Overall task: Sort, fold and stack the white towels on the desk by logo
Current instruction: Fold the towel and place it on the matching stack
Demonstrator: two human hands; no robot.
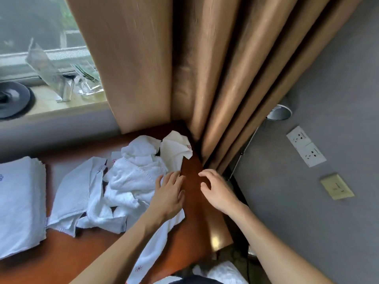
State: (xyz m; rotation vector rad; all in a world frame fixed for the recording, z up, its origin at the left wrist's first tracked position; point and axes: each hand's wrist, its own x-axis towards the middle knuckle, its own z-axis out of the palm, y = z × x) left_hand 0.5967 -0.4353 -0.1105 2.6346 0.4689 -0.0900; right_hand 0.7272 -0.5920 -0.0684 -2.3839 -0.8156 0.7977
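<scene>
Resting flat on the edge of the loose towel heap point(133, 177), the left hand point(170, 194) is seen with fingers straight, nothing held. The right hand point(216, 190), just beside it, is loosely curled and empty over the desk point(196, 224). A folded stack point(19, 203) is seen well left of both.

Two hands show, the left hand point(169, 194) and the right hand point(217, 191). Left of the left hand lies one heap of loose towels point(131, 177); how many, I cannot tell. Farther left stands one folded stack point(18, 201). Right of the right hand are two wall sockets point(299, 137) and one switch point(337, 186).
</scene>
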